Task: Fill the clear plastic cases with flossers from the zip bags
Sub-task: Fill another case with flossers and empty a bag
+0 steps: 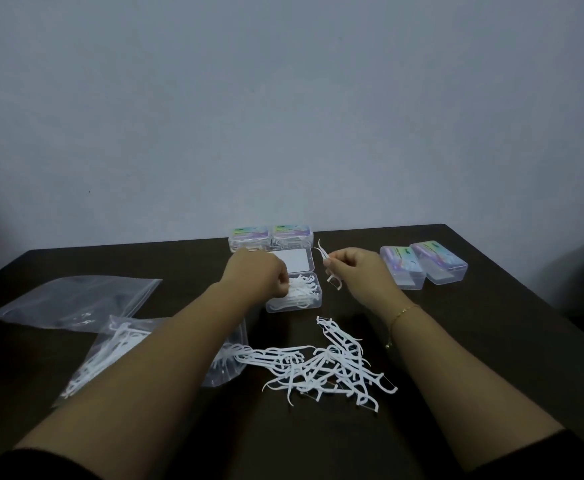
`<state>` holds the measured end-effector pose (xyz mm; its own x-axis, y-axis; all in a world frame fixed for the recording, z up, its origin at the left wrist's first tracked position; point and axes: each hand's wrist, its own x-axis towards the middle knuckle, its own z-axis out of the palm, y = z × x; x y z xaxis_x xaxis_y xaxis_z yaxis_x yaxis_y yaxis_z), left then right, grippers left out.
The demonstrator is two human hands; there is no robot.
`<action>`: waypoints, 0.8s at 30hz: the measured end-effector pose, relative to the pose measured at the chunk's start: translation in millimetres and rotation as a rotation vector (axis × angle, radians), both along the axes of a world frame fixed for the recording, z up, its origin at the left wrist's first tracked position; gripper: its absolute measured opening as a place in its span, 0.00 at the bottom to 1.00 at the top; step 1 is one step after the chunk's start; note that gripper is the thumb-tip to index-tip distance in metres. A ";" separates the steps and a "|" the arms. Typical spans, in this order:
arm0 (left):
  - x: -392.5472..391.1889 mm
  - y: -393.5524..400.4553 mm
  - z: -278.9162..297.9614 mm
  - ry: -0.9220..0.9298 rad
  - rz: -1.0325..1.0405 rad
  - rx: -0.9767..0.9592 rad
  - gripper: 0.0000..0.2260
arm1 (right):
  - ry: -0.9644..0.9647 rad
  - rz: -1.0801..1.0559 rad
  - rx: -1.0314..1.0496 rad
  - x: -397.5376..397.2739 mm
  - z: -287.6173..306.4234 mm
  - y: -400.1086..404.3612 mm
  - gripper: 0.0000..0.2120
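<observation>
The work looks roughly midway, as a judgement from how things lie; an open case (pixel 294 292) sits in the middle of the dark bench (pixel 491 341), its base partly filled with white flossers and its lid (pixel 292 260) folded back behind it; the left hand (pixel 259 271) is curled at the left edge of that base, its fingertips among the flossers there, though whether it pinches one or only tidies them I cannot tell; the right hand (pixel 356 268) is just right of the case and pinches a small bunch of flossers (pixel 328 268), held above the bench and not yet put in; two closed cases (pixel 270 237) stand side by side at the far edge behind the open one, and they appear to be filled, though their contents are blurred; two more closed cases (pixel 422 266) lie well to the right, and whether they are full or waiting I cannot say; a loose heap of flossers (pixel 325 365) is spread on the bench near the person, so plenty is left to pack; one zip bag (pixel 117 355) under the left forearm has flossers in it, while another zip bag (pixel 72 303) to its left looks nearly empty, with only one or two pieces visible.
</observation>
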<state>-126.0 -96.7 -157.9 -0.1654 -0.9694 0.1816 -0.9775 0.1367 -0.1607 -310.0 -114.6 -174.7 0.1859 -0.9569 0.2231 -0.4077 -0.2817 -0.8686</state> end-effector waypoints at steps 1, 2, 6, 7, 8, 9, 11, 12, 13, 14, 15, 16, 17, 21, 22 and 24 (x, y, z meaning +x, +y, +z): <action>1.2 -0.1 -0.8 0.023 0.008 0.001 0.11 | 0.019 0.025 -0.015 1.9 1.8 -3.0 0.06; 3.0 -0.1 -1.1 0.045 0.021 0.002 0.12 | 0.039 0.052 -0.027 4.5 3.7 -6.2 0.07; 13.5 1.8 0.3 0.146 0.102 0.040 0.13 | 0.130 0.146 -0.049 19.9 11.5 -18.6 0.09; 15.3 3.2 1.1 0.166 0.123 0.048 0.12 | 0.169 0.172 -0.039 24.3 13.3 -21.3 0.09; 16.8 3.9 1.6 0.184 0.147 0.051 0.12 | 0.217 0.202 -0.022 29.0 14.5 -24.9 0.09; 17.5 5.8 2.5 0.202 0.172 0.045 0.12 | 0.278 0.229 -0.004 32.6 15.7 -27.2 0.09; 19.0 7.2 2.4 0.231 0.225 0.028 0.11 | 0.449 0.255 0.016 39.9 14.9 -33.9 0.08; 18.8 8.2 2.4 0.229 0.245 0.019 0.10 | 0.536 0.250 0.018 42.8 14.4 -36.7 0.08; 18.5 8.0 1.8 0.222 0.256 0.012 0.09 | 0.606 0.242 0.022 45.7 13.7 -39.4 0.08; 17.7 8.7 1.9 0.219 0.261 0.011 0.09 | 0.663 0.232 0.021 47.8 13.7 -40.1 0.08; 16.8 8.4 1.9 0.229 0.264 0.013 0.10 | 0.718 0.222 0.014 49.7 14.1 -40.5 0.09; 16.2 7.9 1.9 0.242 0.266 0.020 0.11 | 0.769 0.213 0.003 50.7 15.1 -39.8 0.09; 16.1 7.2 1.6 0.252 0.265 0.034 0.12 | 0.809 0.208 -0.008 51.6 15.8 -39.5 0.10; 16.3 3.1 -1.4 0.202 0.227 0.076 0.13 | 0.858 0.189 -0.042 48.1 16.3 -39.4 0.11; 15.4 1.7 -2.6 0.179 0.207 0.076 0.14 | 0.866 0.184 -0.053 46.1 16.0 -39.5 0.11; 12.3 -2.1 -5.0 0.135 0.164 0.101 0.17 | 0.883 0.174 -0.078 42.6 14.4 -39.5 0.11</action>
